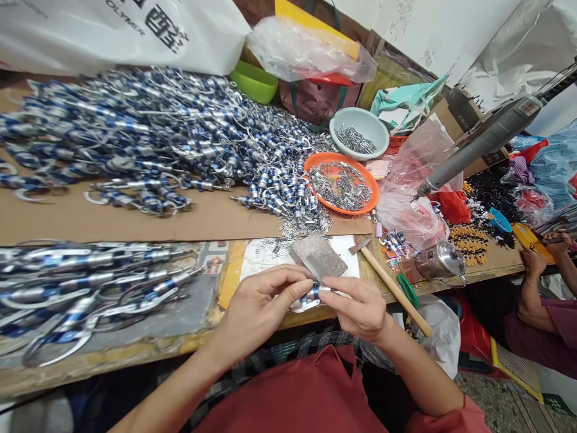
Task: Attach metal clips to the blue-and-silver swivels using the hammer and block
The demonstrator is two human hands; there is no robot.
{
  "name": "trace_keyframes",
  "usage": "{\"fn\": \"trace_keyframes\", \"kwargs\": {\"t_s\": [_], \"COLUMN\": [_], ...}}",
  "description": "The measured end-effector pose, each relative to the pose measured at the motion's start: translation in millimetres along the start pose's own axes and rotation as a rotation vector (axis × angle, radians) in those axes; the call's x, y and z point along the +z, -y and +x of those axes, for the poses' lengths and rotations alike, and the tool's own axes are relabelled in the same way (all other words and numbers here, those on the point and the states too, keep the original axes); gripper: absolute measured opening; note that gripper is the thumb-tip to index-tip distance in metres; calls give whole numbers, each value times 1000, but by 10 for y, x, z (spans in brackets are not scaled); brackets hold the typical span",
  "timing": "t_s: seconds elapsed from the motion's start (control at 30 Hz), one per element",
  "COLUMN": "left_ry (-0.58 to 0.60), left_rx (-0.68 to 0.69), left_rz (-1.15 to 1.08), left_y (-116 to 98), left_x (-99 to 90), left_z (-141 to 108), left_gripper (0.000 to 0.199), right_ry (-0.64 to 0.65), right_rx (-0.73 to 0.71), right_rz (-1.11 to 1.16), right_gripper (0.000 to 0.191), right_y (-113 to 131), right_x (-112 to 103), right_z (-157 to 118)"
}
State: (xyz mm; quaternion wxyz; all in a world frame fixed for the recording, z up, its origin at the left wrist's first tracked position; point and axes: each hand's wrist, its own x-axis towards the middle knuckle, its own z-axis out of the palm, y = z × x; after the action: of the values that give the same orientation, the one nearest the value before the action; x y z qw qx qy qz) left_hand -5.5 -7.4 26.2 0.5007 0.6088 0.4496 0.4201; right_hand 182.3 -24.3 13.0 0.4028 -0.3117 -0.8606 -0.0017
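Observation:
Between my two hands is a small blue and silver metal part (312,294) with a thin curved silver piece on its lower side. My left hand (265,300) pinches it from the left with thumb and forefinger. From the right, the fingers of my right hand (360,304) close on its other end. Just beyond the fingers lies a grey metal block (319,257) on a white sheet (261,262). To its right rests a hammer (392,285) with a wooden handle, reaching past the table edge. Small flat silver links (274,245) are scattered behind the block.
A large heap of similar parts (171,132) covers the back left, with more on the near-left table (90,288). An orange plate (374,191) and pale bowl (383,135) hold metal pieces. An electric screwdriver (482,144) hangs at right. A co-worker's hands (534,261) are far right.

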Motion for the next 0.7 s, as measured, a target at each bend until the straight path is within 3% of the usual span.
{"fn": "trace_keyframes", "kwargs": {"t_s": [0.17,0.27,0.37,0.47,0.6,0.7], "left_ry": [-27,-56,-77,-9,101,129], "left_rx": [-267,-360,-344,-341,-385,-408], "left_rz": [-280,-423,-460,-481,-508,-566], "left_y": [88,177,283,338,299,274], "left_x": [55,117,146,135,91,63], "left_z": [-20,-36,-17,33,107,149], "left_gripper": [28,53,63,61,54,52], "right_ry": [-66,-23,85,120,489,694], "right_rx": [273,357,408,414,398,347], "right_rz": [195,253,228,-17,-402,-576], "right_gripper": [13,12,12,23,49,52], "right_y": [65,40,-182,-617,-1108,-1157], "right_x": [105,112,99,161,348,438], "right_z": [5,40,108,204,343,438]}}
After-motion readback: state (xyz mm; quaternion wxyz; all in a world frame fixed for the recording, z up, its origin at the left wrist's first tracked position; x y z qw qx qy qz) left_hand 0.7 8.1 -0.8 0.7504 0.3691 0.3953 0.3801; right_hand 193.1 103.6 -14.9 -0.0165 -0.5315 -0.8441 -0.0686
